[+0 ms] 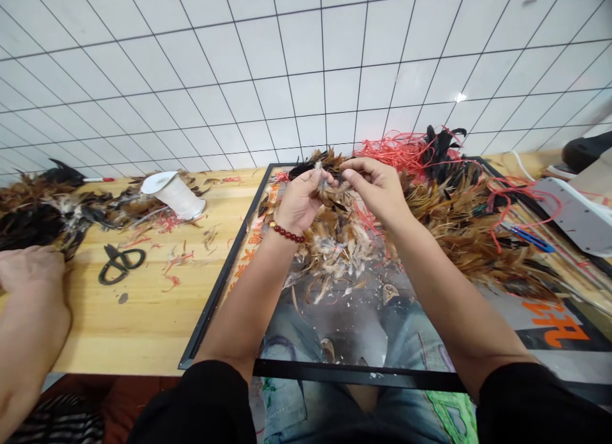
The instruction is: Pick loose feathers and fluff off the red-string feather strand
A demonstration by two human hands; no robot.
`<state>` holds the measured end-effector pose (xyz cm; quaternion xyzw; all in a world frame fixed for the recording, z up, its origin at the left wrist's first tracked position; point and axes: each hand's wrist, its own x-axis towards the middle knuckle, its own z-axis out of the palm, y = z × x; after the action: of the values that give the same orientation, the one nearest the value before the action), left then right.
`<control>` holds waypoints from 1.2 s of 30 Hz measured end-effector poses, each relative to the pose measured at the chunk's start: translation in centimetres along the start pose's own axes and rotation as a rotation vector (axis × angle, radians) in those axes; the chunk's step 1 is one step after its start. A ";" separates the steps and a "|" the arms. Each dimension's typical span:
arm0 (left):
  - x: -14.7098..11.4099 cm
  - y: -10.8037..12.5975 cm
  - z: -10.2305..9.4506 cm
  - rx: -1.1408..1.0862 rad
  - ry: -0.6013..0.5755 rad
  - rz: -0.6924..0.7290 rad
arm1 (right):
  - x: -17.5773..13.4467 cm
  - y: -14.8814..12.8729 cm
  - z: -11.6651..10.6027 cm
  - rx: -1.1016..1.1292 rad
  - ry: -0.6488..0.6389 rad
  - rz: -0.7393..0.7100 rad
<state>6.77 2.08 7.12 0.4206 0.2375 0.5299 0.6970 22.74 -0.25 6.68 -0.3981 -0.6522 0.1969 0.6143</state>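
Both my hands meet above the glass panel, pinching at a small bunch of feathers (329, 193). My left hand (301, 199), with a dark red bead bracelet (289, 233) at the wrist, is closed on the pale quill ends. Close beside it, my right hand (380, 186) has thumb and forefinger pinched together at the same bunch; what exactly lies between those fingertips is too small to make out. Beneath them lies a loose pile of brown and white feathers (335, 250). A larger heap of brown feathers (444, 221) spreads to the right of my right hand.
A black-framed glass panel (344, 371) lies on the wooden table (157, 323). Red plastic string (394, 152) is tangled at the back. Leftward are a white thread spool (176, 195), black scissors (120, 264) and a co-worker's hand (33, 269) by dark feathers. A blue-handled tool (533, 239) lies right.
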 end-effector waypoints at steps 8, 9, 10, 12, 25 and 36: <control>-0.4 -0.1 0.5 0.146 -0.118 0.047 | 0.1 -1.2 0.4 0.403 -0.153 0.211; -0.4 -0.1 0.6 0.146 -0.115 0.040 | 0.1 -1.3 0.4 0.400 -0.155 0.205; -0.5 -0.1 0.6 0.145 -0.104 0.023 | 0.1 -1.3 0.3 0.387 -0.160 0.199; -0.5 0.1 0.8 0.137 -0.059 -0.040 | 0.2 -1.2 0.0 0.333 -0.178 0.181; -0.7 0.3 0.9 0.252 -0.083 -0.226 | 0.0 -1.6 -0.9 0.080 -0.215 0.191; -0.8 0.4 0.2 0.283 -0.269 -0.215 | 0.3 -1.1 -0.9 0.373 -0.229 0.327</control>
<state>6.46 1.32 7.43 0.5534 0.2582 0.3529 0.7089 23.28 -0.92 7.87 -0.3532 -0.5970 0.4541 0.5591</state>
